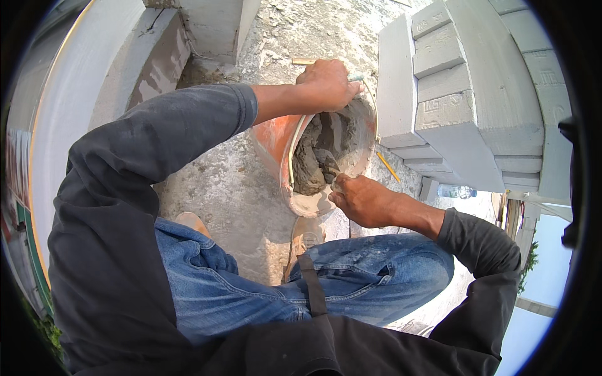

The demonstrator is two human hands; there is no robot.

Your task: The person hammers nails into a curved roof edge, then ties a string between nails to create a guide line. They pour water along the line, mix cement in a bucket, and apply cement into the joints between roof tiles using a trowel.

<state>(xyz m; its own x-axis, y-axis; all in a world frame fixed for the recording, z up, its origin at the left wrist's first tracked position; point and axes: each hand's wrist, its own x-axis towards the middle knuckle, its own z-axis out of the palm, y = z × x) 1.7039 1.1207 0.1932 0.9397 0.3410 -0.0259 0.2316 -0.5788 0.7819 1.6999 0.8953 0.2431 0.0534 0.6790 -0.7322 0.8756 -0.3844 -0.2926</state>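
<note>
An orange bucket, tilted with its mouth toward me, stands on the rough concrete in front of my legs. Wet grey mortar lies inside and coats its inner wall. My left hand is closed at the far side of the bucket, beside the pale grip of its wire handle; the fingertips are partly hidden. In my right hand, closed at the near right of the mouth, is a trowel. Its mortar-smeared blade reaches into the mortar, while the fist hides the handle.
Stacked pale grey blocks rise close on the right. A yellow pencil-like stick lies between them and the bucket, and a clear plastic bottle lies near the stack's base. A low grey wall stands on the left.
</note>
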